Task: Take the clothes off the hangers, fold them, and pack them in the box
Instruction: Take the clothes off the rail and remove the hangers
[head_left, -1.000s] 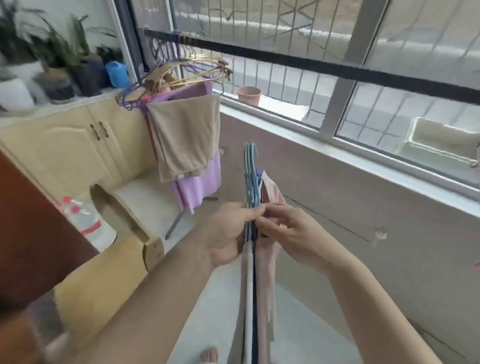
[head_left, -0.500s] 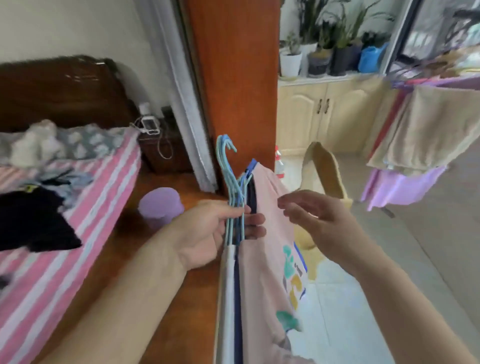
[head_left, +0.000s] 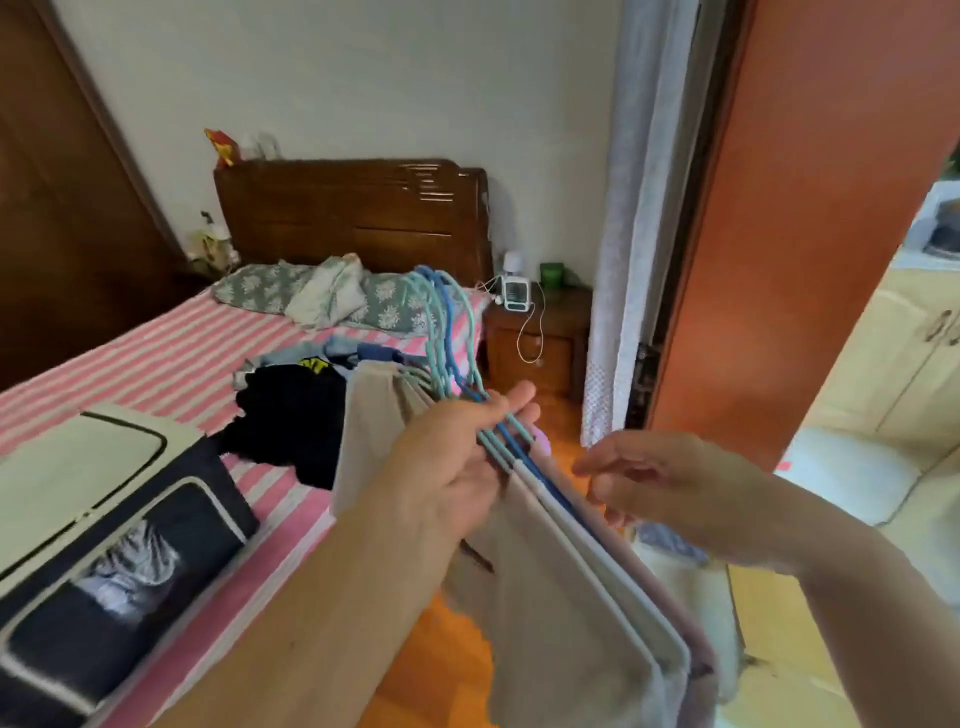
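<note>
From the head view, your left hand (head_left: 447, 467) gripped a bundle of blue and teal hangers (head_left: 447, 338) by their necks, fingers curled round them, the hooks pointing toward the bed (head_left: 171, 358). The clothes (head_left: 566, 582) hung from those hangers, draped down past the bed's near edge: beige, white and pink layers pressed side by side. Your right hand (head_left: 670, 488) hovered just beside the bundle, away from the bed, fingers relaxed and slightly apart, holding nothing. The box (head_left: 104, 525), dark with pale trim, sat on the bed's striped sheet at its near end. A pile of dark clothing (head_left: 291, 415) lay on the bed between the box and the pillows (head_left: 322, 296).
</note>
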